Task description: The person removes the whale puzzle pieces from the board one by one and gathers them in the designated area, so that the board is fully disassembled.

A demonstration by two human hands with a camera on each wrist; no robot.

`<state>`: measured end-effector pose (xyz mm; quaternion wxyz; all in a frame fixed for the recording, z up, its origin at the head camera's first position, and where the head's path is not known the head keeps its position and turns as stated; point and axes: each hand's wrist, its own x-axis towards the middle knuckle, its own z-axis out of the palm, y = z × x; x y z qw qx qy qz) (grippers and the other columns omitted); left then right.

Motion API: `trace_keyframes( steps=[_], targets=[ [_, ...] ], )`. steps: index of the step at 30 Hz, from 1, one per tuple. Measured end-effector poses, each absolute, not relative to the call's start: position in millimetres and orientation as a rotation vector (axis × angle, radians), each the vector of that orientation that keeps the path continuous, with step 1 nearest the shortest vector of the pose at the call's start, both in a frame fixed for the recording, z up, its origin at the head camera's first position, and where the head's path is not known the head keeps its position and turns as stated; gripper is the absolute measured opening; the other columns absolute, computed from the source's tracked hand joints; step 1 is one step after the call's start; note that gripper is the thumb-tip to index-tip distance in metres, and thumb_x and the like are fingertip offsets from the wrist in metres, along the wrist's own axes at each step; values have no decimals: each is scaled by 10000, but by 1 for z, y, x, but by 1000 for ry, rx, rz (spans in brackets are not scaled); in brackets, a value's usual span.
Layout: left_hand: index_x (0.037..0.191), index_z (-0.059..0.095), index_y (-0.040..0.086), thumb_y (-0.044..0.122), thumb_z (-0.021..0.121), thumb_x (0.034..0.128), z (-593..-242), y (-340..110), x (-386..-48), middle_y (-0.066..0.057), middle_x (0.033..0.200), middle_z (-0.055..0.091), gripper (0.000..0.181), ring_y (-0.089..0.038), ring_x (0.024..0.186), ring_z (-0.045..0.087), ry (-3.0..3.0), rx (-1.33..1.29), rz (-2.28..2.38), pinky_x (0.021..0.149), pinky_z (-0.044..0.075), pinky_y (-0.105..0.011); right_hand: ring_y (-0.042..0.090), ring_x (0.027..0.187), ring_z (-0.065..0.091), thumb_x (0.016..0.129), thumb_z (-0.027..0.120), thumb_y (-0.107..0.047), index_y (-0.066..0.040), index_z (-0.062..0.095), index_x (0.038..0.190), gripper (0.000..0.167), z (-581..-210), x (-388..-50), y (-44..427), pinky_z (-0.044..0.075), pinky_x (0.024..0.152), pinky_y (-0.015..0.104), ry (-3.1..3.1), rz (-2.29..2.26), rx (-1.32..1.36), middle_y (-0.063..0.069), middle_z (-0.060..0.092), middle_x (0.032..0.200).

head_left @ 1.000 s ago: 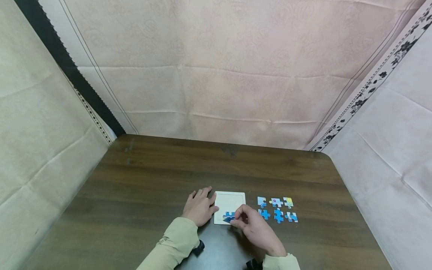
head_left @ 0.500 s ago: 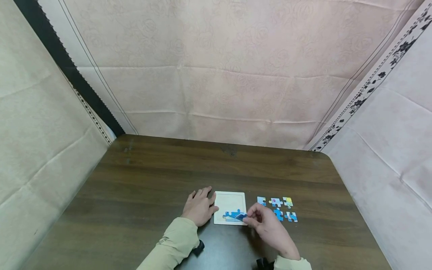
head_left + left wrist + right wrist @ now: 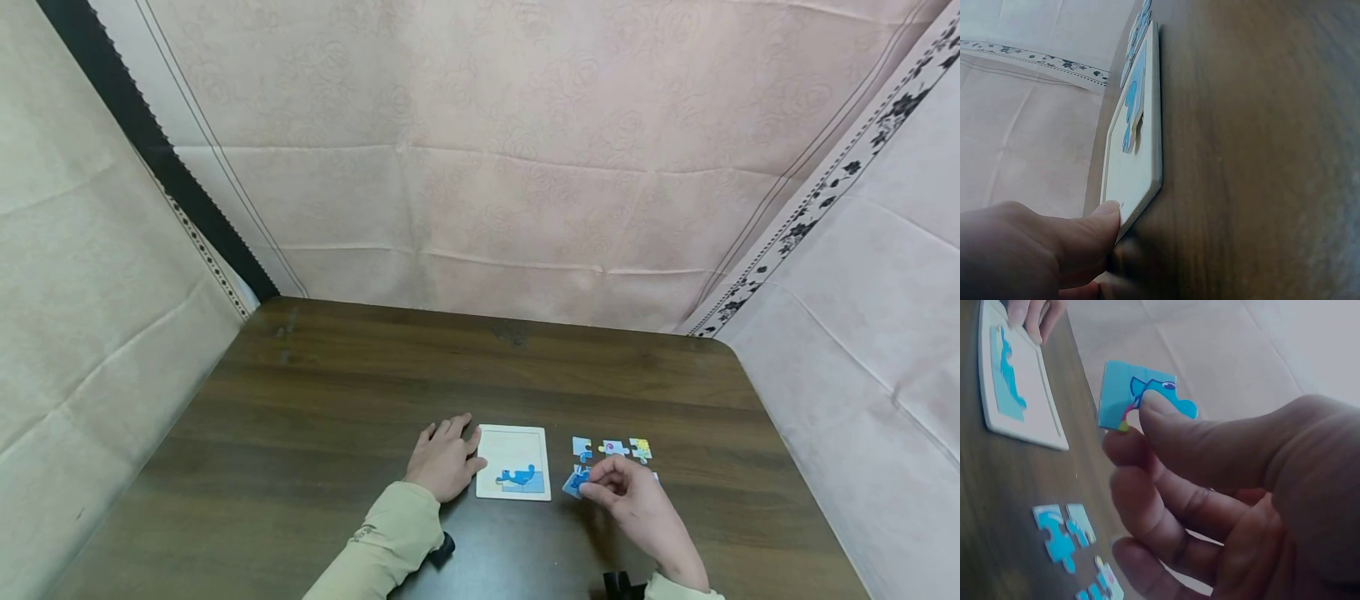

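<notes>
My right hand [image 3: 626,500] pinches a blue jigsaw piece [image 3: 1113,394] between thumb and forefinger, to the right of the puzzle tray. In the right wrist view a cartoon eye and a rounded tab show on the piece, partly under the thumb. The white square puzzle tray [image 3: 510,442] lies flat on the table, with joined blue jigsaw pieces [image 3: 528,481] in its lower right part. My left hand [image 3: 442,462] rests at the tray's left edge, fingers spread. Its thumb [image 3: 1107,215] touches the tray's rim in the left wrist view.
Loose jigsaw pieces [image 3: 582,448] lie in two rows on the wooden table [image 3: 375,375], right of the tray. The right hand covers part of the lower row in the head view. Pale cloth [image 3: 487,208] hangs behind the table and along both sides.
My right hand has moved right, from over the tray to the loose pieces, carrying the pinched jigsaw piece. More of the blue pieces in the tray shows. My left hand has stayed in place.
</notes>
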<state>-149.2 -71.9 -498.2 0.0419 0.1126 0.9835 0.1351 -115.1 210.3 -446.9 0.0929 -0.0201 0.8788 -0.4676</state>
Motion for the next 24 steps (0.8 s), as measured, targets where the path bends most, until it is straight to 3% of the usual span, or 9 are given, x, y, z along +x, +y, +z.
trace_keyframes(
  steps=[24],
  targets=[
    [1399, 551, 146, 443, 600, 945, -497, -72, -149, -106, 1486, 415, 544, -301, 1341, 393, 3007, 353, 393, 1082, 293, -566, 164, 669, 529, 871, 732, -119, -89, 675, 887, 66, -462, -117, 229, 434, 569, 287, 2673, -1150, 88, -7, 634, 753]
  ],
)
